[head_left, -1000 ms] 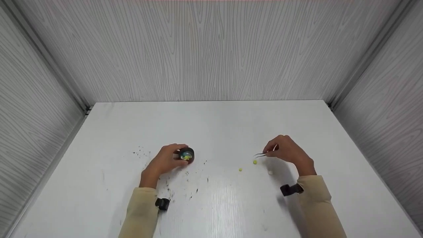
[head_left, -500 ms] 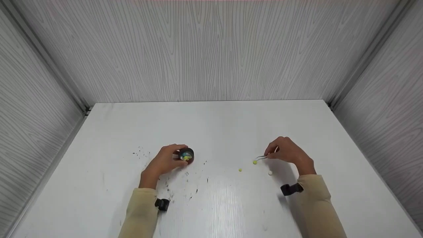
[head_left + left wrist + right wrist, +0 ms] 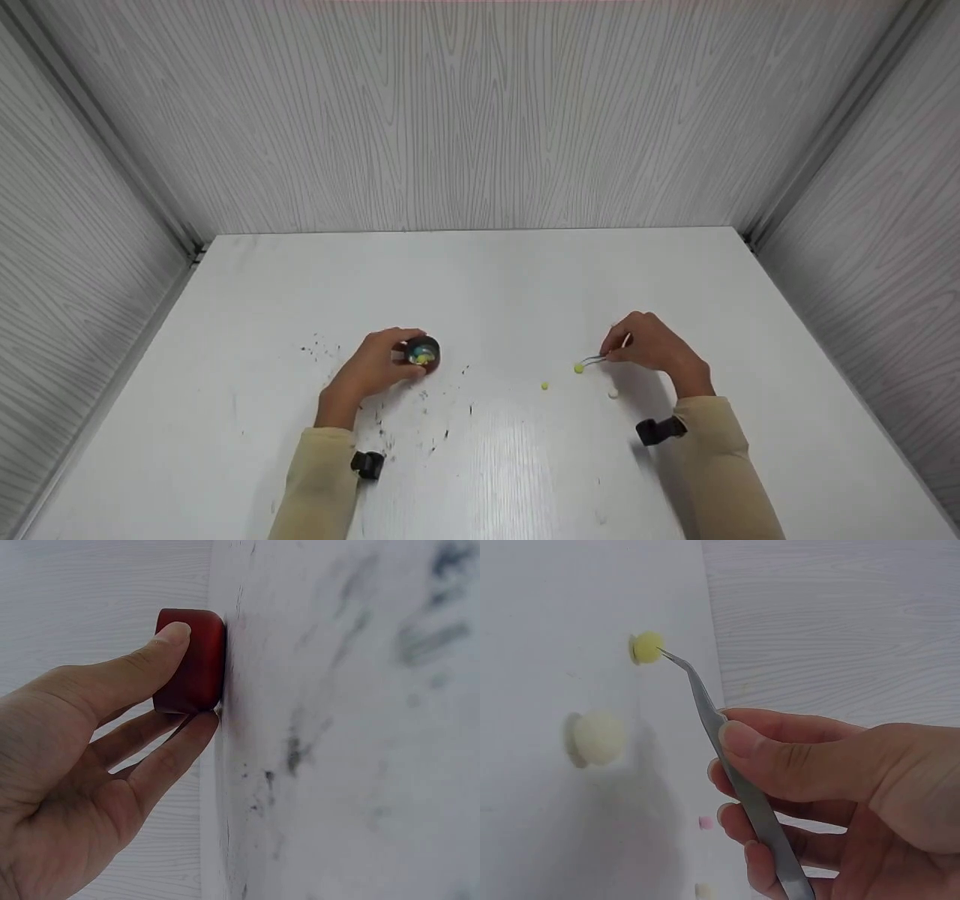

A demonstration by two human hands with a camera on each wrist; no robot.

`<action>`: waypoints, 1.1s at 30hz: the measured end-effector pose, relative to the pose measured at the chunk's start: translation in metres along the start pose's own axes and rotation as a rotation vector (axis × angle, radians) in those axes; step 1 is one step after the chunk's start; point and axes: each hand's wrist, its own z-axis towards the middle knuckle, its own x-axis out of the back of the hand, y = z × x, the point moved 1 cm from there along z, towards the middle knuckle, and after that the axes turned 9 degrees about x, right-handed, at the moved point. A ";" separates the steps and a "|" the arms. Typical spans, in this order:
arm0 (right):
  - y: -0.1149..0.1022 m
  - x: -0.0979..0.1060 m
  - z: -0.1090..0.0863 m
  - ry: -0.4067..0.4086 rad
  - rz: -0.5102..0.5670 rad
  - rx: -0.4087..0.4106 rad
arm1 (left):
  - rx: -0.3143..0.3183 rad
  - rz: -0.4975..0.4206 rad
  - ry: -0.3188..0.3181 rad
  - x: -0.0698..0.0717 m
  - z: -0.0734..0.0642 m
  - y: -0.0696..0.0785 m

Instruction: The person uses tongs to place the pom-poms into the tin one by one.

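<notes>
My left hand [image 3: 375, 364] holds a small round cup [image 3: 436, 346] on the table, thumb on one side and fingers on the other. In the left wrist view, the cup [image 3: 202, 671] has a glossy dark red wall. Yellow and blue bits show inside it from above. My right hand [image 3: 817, 772] pinches steel bent-tip tweezers [image 3: 757, 806] between thumb and fingers. Their points meet the side of a yellow pom-pom [image 3: 646, 647] that lies on the table; whether they grip it I cannot tell. A larger white pom-pom [image 3: 600, 738] lies nearby.
Another small yellow ball [image 3: 544, 385] lies left of the tweezers. Dark specks [image 3: 447, 433] are scattered on the white table [image 3: 480, 292] around the left hand. Small pink [image 3: 706, 823] and cream [image 3: 704, 891] bits appear in the right wrist view. Grey wood-grain panels [image 3: 480, 120] enclose the table.
The right hand has come slightly down, toward the person, bringing the tweezer tips from above the yellow pom-pom to its side. The tips look closer together. The left hand and cup have stayed put.
</notes>
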 end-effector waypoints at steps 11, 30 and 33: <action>-0.002 0.001 0.001 0.030 0.021 0.015 | 0.010 -0.007 -0.003 0.000 0.000 -0.002; -0.051 -0.021 0.036 0.167 -0.047 0.138 | 0.037 -0.006 0.007 -0.002 -0.001 0.001; -0.061 -0.026 0.045 0.184 -0.037 0.186 | 0.048 -0.003 0.006 -0.001 -0.001 0.002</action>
